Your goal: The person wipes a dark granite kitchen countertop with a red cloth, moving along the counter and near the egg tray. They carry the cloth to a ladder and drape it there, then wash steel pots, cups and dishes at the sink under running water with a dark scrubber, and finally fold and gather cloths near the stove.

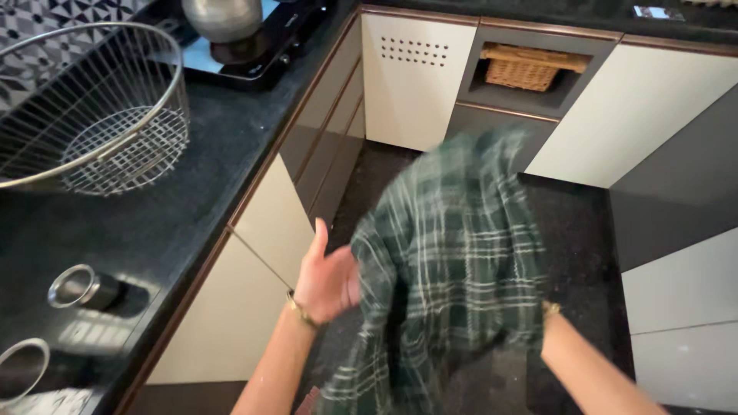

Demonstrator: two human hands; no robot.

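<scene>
Two hands work one cloth [453, 269], a green plaid piece held up over the dark floor [584, 230] between the cabinet runs. The left hand [329, 278] is open, thumb raised and fingers spread, its palm pressed against the cloth's left edge; a gold bangle [298, 309] sits at the wrist. The right hand [530, 319] is buried in the folds, so its grip cannot be told; only the forearm shows, with a glint of a bangle [550, 309] at the hem. The cloth hangs in the air, touching neither floor nor tabletop, and is blurred; the open palm appears to steady it while the covered hand carries its weight.

Left of the hands, the black tabletop [200, 161] carries a wire basket [92, 107], upright and empty, near the back. Two steel cups [77, 286] lie at the front edge. A steel pot [223, 17] stands on the stove [261, 54] beyond. A wicker basket [524, 68] sits in a cabinet recess [538, 77] opposite.
</scene>
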